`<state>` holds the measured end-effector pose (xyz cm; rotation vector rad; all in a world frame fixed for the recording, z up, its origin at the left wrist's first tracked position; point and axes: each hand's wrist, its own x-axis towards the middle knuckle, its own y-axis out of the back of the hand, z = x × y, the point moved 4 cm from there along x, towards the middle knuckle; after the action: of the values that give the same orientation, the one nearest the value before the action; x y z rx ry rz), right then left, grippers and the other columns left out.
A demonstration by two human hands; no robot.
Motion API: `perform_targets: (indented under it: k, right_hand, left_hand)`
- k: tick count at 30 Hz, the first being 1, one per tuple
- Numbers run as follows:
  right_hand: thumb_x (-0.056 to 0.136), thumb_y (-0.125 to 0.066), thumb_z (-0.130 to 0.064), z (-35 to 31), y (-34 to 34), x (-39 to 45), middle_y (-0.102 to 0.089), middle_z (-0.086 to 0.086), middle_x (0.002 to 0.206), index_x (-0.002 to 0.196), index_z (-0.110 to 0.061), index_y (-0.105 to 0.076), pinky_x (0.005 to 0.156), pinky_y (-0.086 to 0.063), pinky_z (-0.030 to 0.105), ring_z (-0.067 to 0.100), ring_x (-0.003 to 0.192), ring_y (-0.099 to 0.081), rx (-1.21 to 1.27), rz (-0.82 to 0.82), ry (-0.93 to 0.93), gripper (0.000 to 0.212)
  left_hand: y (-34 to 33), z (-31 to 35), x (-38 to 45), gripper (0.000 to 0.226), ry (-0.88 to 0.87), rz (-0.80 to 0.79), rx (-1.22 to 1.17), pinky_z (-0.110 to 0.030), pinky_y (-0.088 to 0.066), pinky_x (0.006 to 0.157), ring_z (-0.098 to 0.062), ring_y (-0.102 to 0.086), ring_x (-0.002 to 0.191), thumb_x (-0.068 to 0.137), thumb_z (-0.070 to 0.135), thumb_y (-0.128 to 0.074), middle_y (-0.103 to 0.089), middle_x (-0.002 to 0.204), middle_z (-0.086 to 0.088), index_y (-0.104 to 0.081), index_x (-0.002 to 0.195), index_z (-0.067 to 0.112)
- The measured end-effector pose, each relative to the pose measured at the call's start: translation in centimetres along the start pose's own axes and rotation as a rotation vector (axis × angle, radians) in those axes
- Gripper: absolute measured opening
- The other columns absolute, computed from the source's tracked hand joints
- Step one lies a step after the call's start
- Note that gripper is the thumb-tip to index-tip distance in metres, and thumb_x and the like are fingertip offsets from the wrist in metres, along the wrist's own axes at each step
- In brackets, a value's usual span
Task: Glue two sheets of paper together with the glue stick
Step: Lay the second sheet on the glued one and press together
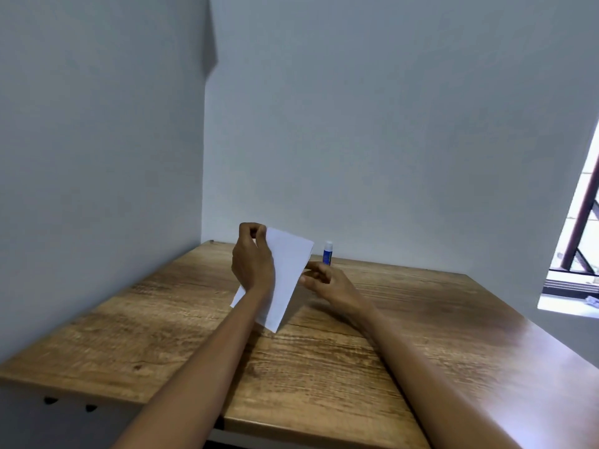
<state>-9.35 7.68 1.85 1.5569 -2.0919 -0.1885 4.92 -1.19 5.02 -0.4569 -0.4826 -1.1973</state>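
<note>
Pale blue-grey walls meet in a corner behind our wooden table (324, 367), w/ a window (580, 228) off to the right of it. We're holding the white paper (287, 280) up over the table's far middle, tilted, its lower corner pointing down toward the wood; can't tell if it touches. Whether that's one sheet or two pressed together, we can't tell from here.

Our left hand (252, 264) is at the paper's top-left edge, fingers curled in and pinched on the upper corner, back of the hand toward us and covering part of the sheet. Our right hand (324, 280) sits at the paper's right edge, fingertips (304, 280) closed lightly on that edge, approx. halfway down.

Glue stick (328, 253) stands upright on the table just behind the right hand, near the back wall: blue body, white cap on. It's close to the paper's right corner but not touching it.
</note>
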Motion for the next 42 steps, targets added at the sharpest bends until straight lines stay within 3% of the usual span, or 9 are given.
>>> perform_targets:
  k: [5, 11, 16, 21, 24, 27, 30, 37, 42]
  right_hand:
    - [0.076, -0.069, -0.054, -0.4, 0.5, 0.3, -0.071, -0.001, 0.108, 0.114, -0.023, -0.066, 0.083, -0.053, 0.024, 0.010, 0.095, -0.065, 0.248, 0.030, 0.006, 0.049]
    - [0.084, -0.069, -0.016, 0.8, -0.3, 0.5, -0.075, 0.000, 0.098, 0.093, -0.025, -0.070, 0.072, -0.057, 0.021, 0.011, 0.090, -0.071, 0.130, 0.007, -0.048, 0.012]
    - [0.092, -0.059, -0.018, 1.4, 1.7, 0.6, -0.074, 0.001, 0.089, 0.106, -0.004, -0.069, 0.064, -0.054, 0.022, 0.010, 0.077, -0.071, 0.186, 0.242, -0.070, 0.022]
    - [0.087, -0.066, -0.023, 1.5, 3.0, 0.3, -0.068, 0.003, 0.102, 0.110, -0.018, -0.050, 0.072, -0.058, 0.034, 0.017, 0.089, -0.068, 0.231, 0.455, -0.099, 0.028]
    - [0.083, -0.071, -0.016, 0.7, 3.1, -0.1, -0.068, 0.002, 0.096, 0.109, -0.020, -0.047, 0.061, -0.054, 0.020, 0.012, 0.084, -0.068, 0.301, 0.393, -0.010, 0.035]
    - [0.084, -0.070, -0.016, 0.3, 2.5, -0.3, -0.069, -0.002, 0.098, 0.093, -0.019, -0.069, 0.068, -0.053, 0.016, 0.012, 0.089, -0.065, 0.224, 0.237, 0.038, 0.010]
    - [0.089, -0.062, -0.032, 0.5, 1.9, -0.7, -0.071, -0.017, 0.099, 0.091, -0.027, -0.075, 0.080, -0.051, 0.015, 0.000, 0.097, -0.063, 0.153, 0.120, -0.009, 0.014]
    - [0.082, -0.045, -0.066, 0.2, 3.8, -1.4, -0.066, -0.008, 0.115, 0.105, -0.026, -0.073, 0.090, -0.048, 0.029, 0.012, 0.104, -0.063, 0.197, 0.232, -0.011, 0.054]
    - [0.089, -0.037, -0.062, 0.3, 4.5, -1.2, -0.065, -0.008, 0.114, 0.114, -0.025, -0.066, 0.076, -0.046, 0.021, 0.002, 0.101, -0.062, 0.201, 0.299, 0.007, 0.053]
  left_hand:
    - [0.6, -0.8, 0.3, 0.020, 0.063, 0.051, 0.080, -0.030, -0.036, 0.066, -0.029, -0.062, 0.085, 0.097, 0.026, -0.047, -0.068, 0.097, -0.010, -0.057, 0.103, 0.010]
    - [-0.3, -1.6, -0.3, 0.022, 0.139, -0.038, 0.058, -0.031, -0.035, 0.067, -0.031, -0.062, 0.089, 0.098, 0.030, -0.044, -0.068, 0.099, -0.010, -0.056, 0.105, 0.013]
    - [-2.7, -2.3, -1.4, 0.051, 0.283, -0.499, -0.250, -0.043, -0.050, 0.089, -0.028, -0.060, 0.102, 0.092, 0.042, -0.053, -0.059, 0.114, -0.009, -0.032, 0.134, 0.023]
    - [-3.6, -2.3, -2.3, 0.059, 0.244, -0.652, -0.257, -0.023, -0.046, 0.065, -0.008, -0.056, 0.084, 0.089, 0.013, -0.061, -0.054, 0.100, -0.001, -0.022, 0.132, 0.021]
    - [-3.0, -2.8, -1.5, 0.044, 0.255, -0.531, -0.302, -0.028, -0.045, 0.074, -0.020, -0.054, 0.096, 0.087, 0.003, -0.060, -0.048, 0.110, -0.006, -0.028, 0.114, 0.017]
    - [-2.5, -3.4, -1.0, 0.029, 0.265, -0.444, -0.385, -0.029, -0.047, 0.086, -0.024, -0.052, 0.109, 0.084, -0.005, -0.061, -0.051, 0.112, -0.005, -0.046, 0.103, 0.012]
    - [-2.6, -3.8, -1.1, 0.030, 0.349, -0.491, -0.444, -0.040, -0.046, 0.102, -0.023, -0.055, 0.117, 0.084, -0.007, -0.060, -0.059, 0.119, -0.004, -0.062, 0.109, 0.010]
    - [-3.5, -2.4, -2.8, 0.039, 0.515, -0.843, -0.587, -0.029, -0.059, 0.060, -0.021, -0.070, 0.086, 0.082, -0.006, -0.064, -0.065, 0.113, -0.005, -0.069, 0.103, 0.027]
    - [-3.6, -2.0, -3.1, 0.039, 0.533, -0.917, -0.613, -0.027, -0.057, 0.058, -0.025, -0.069, 0.087, 0.081, -0.007, -0.065, -0.064, 0.116, -0.011, -0.070, 0.102, 0.026]
